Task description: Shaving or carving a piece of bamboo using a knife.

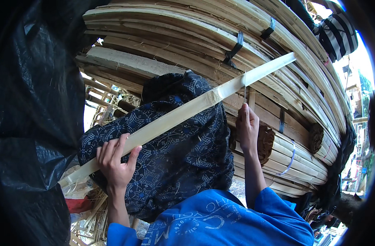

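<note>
The left grip [115, 163] is closed around a pale bamboo strip [175, 118], which slants up and rightward from it over a dark patterned cloth [167, 176]; the right grip [248, 127] clasps a knife [245, 85] (upright, seen edge-on, crossing the strip).

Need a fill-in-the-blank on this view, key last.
The left hand holds the bamboo strip nearer its ____ (upper/lower) end.
In the right hand, the thin blade points ____ (up/down) in the picture.
The strip passes ____ (over/under) the patterned cloth.
The shirt is mainly ____ in colour.
Missing words: lower; up; over; blue.
</note>
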`<action>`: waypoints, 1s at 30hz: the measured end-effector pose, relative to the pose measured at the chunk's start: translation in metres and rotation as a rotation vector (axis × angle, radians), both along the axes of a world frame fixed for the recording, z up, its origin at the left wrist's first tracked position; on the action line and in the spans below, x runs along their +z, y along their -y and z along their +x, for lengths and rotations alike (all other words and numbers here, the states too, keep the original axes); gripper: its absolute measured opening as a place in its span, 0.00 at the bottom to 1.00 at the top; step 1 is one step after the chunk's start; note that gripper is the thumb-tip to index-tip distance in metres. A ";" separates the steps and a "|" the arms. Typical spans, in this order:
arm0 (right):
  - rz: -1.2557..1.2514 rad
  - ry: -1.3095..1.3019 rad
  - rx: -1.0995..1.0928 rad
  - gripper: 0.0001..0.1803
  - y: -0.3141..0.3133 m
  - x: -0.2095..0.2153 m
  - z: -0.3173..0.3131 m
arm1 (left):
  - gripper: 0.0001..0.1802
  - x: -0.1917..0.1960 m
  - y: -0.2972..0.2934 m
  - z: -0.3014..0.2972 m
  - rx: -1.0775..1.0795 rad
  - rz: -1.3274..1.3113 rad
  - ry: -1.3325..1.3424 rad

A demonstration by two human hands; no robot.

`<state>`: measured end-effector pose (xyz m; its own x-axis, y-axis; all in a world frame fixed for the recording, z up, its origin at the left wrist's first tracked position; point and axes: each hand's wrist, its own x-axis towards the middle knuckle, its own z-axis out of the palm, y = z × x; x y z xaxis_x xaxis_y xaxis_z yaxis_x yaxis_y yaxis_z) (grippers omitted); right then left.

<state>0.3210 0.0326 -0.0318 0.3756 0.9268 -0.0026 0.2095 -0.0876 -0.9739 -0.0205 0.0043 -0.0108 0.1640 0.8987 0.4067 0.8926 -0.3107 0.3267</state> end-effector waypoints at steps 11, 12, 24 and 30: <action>-0.070 0.047 0.112 0.23 0.004 0.015 -0.016 | 0.17 0.021 -0.020 -0.013 -0.121 -0.074 0.157; -0.066 0.041 0.106 0.22 0.006 0.014 -0.014 | 0.17 0.023 -0.022 -0.011 -0.116 -0.079 0.153; 0.138 -0.053 -0.003 0.20 0.007 0.038 -0.019 | 0.13 0.044 -0.031 -0.002 -0.201 0.037 -0.044; 0.249 -0.166 -0.101 0.21 0.019 0.059 -0.016 | 0.15 0.071 -0.022 -0.024 -0.340 -0.142 0.136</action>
<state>0.3051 0.0140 0.0274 0.4790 0.8647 0.1511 0.0481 0.1460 -0.9881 -0.0450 0.0265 0.0606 0.4154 0.8513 0.3205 0.6923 -0.5244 0.4957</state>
